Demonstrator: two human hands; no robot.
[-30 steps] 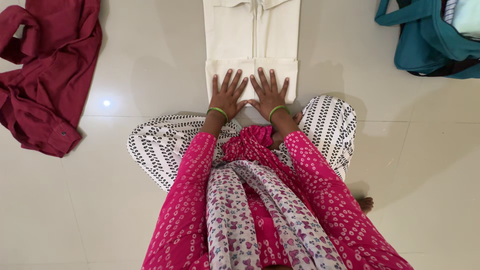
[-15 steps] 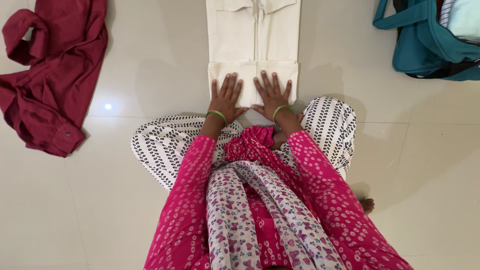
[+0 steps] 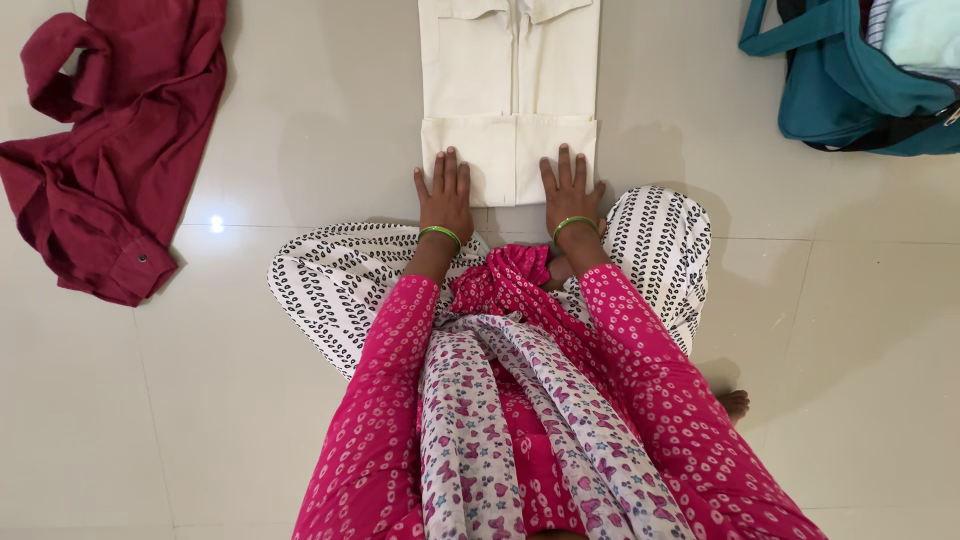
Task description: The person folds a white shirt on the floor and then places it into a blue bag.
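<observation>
The folded cream cotton garment (image 3: 509, 100) lies on the pale floor tiles (image 3: 300, 130) at twelve o'clock. The left hand (image 3: 444, 195) and right hand (image 3: 572, 193) press flat, fingers open, on its near corners, gripping nothing. Even pressure on both corners should keep the folded hem square.

The cream garment (image 3: 510, 90) is smooth, matt cloth with crisp flat folds. The floor (image 3: 250, 120) is shiny, smooth tile that shows a small bright spot of light. Far left, the dark red shirt (image 3: 110, 150) is soft, crumpled cloth with a small button. Far right, the teal bag (image 3: 840, 90) looks like thick woven cloth. Both wrists wear glossy green bangles (image 3: 440, 233).
</observation>
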